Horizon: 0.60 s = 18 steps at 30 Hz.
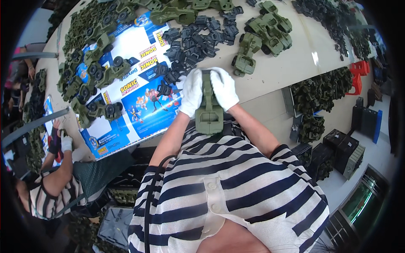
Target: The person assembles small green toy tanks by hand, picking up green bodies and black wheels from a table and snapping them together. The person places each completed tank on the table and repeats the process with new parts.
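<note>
Between my two white-gloved hands is an olive-green toy truck body (209,120), held close to my chest at the table's near edge. My left hand (192,92) grips its left side and my right hand (224,88) its right side, both near the far end. The fingertips are partly hidden behind the toy. Just beyond my hands lies a heap of small black plastic parts (190,46). To the right of that heap stand several green toy trucks (270,36) with black wheels, close together.
A printed blue-and-white cardboard sheet (147,114) covers the table's left, with green wheeled toys (99,71) on it. At right are a bin heaped with green toys (320,92), red plastic pieces (357,78) and black crates (337,145). A co-worker with a gloved hand (66,142) sits at left.
</note>
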{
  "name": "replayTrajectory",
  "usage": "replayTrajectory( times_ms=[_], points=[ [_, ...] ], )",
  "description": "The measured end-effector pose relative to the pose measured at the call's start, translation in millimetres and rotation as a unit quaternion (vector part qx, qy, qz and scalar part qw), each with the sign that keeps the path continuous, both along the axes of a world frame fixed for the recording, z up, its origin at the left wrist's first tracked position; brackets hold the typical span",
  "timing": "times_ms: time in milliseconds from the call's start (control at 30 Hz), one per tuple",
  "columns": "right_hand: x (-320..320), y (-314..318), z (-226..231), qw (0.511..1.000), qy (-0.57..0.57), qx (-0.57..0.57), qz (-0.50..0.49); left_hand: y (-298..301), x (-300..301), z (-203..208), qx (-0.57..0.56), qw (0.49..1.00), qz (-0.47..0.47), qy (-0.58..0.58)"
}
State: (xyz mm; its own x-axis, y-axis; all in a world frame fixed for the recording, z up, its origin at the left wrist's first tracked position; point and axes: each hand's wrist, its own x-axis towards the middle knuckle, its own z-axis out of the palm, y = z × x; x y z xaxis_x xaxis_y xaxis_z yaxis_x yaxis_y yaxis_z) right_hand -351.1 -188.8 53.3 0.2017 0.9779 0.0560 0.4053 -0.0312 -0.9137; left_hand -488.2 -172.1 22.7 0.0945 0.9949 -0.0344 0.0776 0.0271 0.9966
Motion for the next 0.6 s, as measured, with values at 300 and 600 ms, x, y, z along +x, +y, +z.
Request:
replayTrajectory(
  times_ms=[300, 600],
  points=[
    [104, 47, -61, 0.988, -0.157, 0.014, -0.011, 29, -11, -15, -0.068, 0.997, 0.02, 0.024],
    [118, 53, -20, 0.878, -0.442, 0.168, -0.074, 101, -212, 28, -0.003, 0.721, 0.286, 0.631]
  ],
)
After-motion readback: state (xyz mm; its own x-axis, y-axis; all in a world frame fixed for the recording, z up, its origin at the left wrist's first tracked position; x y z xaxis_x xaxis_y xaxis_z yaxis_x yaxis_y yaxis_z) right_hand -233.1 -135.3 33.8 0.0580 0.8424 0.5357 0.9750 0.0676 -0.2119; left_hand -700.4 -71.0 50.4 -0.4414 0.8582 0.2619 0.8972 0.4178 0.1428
